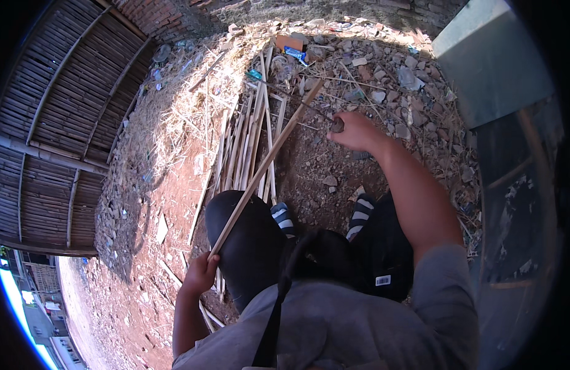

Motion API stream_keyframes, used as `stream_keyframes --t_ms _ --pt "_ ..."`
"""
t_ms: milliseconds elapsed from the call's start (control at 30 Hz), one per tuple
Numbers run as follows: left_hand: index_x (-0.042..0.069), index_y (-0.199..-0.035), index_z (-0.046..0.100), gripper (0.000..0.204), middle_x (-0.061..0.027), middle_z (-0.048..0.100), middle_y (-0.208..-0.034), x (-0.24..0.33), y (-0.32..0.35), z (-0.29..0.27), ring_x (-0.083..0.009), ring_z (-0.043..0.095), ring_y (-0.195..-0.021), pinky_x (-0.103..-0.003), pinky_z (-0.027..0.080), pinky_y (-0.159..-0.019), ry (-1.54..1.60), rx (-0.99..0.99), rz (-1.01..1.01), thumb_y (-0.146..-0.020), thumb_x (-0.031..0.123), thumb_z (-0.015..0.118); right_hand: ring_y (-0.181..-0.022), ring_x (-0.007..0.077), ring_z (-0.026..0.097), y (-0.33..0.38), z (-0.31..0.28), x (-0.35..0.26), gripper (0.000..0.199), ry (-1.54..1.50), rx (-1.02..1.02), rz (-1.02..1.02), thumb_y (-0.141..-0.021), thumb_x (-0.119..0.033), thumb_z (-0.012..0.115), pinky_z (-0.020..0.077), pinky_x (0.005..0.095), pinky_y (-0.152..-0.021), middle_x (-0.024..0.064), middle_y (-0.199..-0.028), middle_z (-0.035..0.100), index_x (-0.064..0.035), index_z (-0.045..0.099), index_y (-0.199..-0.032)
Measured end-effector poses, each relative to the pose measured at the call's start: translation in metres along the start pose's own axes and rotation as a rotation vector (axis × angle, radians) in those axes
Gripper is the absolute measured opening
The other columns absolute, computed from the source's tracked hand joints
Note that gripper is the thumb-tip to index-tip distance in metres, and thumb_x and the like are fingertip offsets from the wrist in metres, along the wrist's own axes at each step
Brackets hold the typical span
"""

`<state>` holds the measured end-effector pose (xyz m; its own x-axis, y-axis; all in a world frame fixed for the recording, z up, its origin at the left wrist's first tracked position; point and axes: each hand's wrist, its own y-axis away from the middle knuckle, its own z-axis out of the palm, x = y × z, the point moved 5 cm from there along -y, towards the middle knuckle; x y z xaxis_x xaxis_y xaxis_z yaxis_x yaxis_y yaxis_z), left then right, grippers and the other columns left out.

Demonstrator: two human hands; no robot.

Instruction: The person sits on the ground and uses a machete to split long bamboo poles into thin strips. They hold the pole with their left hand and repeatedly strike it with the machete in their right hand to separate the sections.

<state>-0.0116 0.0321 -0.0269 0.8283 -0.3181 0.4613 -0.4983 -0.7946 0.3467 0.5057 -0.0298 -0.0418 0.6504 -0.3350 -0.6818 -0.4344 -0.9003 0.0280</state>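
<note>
My left hand (202,272) is closed around the near end of a long, narrow wooden strip (266,163). The strip slants up and to the right across my left knee, its far end raised above the ground. At the right, my right hand (354,131) grips the dark, rounded handle of a thin-bladed hand tool (337,125). Its slim dark blade reaches left to the strip near the far end; whether it touches or cuts in is too small to tell. Beneath lies a pile of similar pale strips (240,145), pointing away from me.
Stones and rubble (390,92) cover the ground at the far right, with dry straw (180,117) at the left. A woven bamboo wall (57,80) stands left, a brick wall (155,21) behind. A grey-green panel (495,61) rises at right. My striped sandals (361,216) rest on the soil.
</note>
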Motion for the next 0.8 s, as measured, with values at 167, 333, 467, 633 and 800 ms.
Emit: stream_keyframes --t_ms 167,333,467,633,800 --pt "-0.006 -0.102 0.064 0.04 -0.0204 0.065 -0.07 -0.002 0.004 -0.002 -0.0285 0.064 -0.066 -0.042 0.048 -0.064 0.043 -0.053 -0.014 -0.105 0.031 0.052 -0.09 0.0381 0.068 0.024 0.029 -0.064 0.037 0.22 -0.307 -0.247 -0.082 -0.028 0.075 0.054 0.0457 -0.081 0.0191 -0.097 0.071 -0.0018 0.069 -0.107" --pt "-0.006 -0.101 0.065 0.039 -0.0237 0.065 -0.073 0.0 0.001 -0.001 -0.0371 0.066 -0.069 -0.044 0.049 -0.065 -0.056 -0.032 0.001 -0.104 0.03 0.052 -0.088 0.035 0.07 0.001 0.027 -0.024 0.044 0.109 -0.214 -0.213 -0.081 -0.032 0.077 0.0534 0.045 -0.08 0.0188 -0.092 0.071 -0.0053 0.069 -0.115" --pt "-0.003 -0.092 0.061 0.04 -0.0114 0.056 -0.064 0.003 0.0 -0.002 -0.0173 0.054 -0.062 -0.039 0.043 -0.059 -0.014 0.013 0.044 -0.105 0.033 0.049 -0.093 0.0382 0.068 -0.004 0.007 -0.002 0.039 0.011 -0.016 -0.076 -0.079 -0.028 0.075 0.0538 0.0454 -0.082 0.0202 -0.096 0.071 -0.0013 0.069 -0.107" --pt "-0.006 -0.1 0.065 0.036 -0.0252 0.066 -0.074 0.017 0.006 -0.008 -0.0433 0.067 -0.072 -0.047 0.049 -0.065 -0.028 -0.044 -0.028 -0.103 0.029 0.053 -0.092 0.0394 0.068 0.027 0.031 -0.062 0.036 0.206 -0.299 -0.232 -0.079 -0.027 0.074 0.0542 0.047 -0.081 0.0206 -0.094 0.07 -0.0016 0.069 -0.104" --pt "-0.003 -0.094 0.063 0.035 -0.0227 0.061 -0.066 0.0 0.002 -0.003 -0.0407 0.065 -0.065 -0.046 0.046 -0.06 -0.182 0.051 0.075 -0.103 0.03 0.053 -0.095 0.0385 0.069 -0.004 0.027 -0.017 0.038 0.142 -0.222 -0.145 -0.078 -0.027 0.074 0.0549 0.047 -0.082 0.0216 -0.099 0.071 -0.0032 0.071 -0.108"
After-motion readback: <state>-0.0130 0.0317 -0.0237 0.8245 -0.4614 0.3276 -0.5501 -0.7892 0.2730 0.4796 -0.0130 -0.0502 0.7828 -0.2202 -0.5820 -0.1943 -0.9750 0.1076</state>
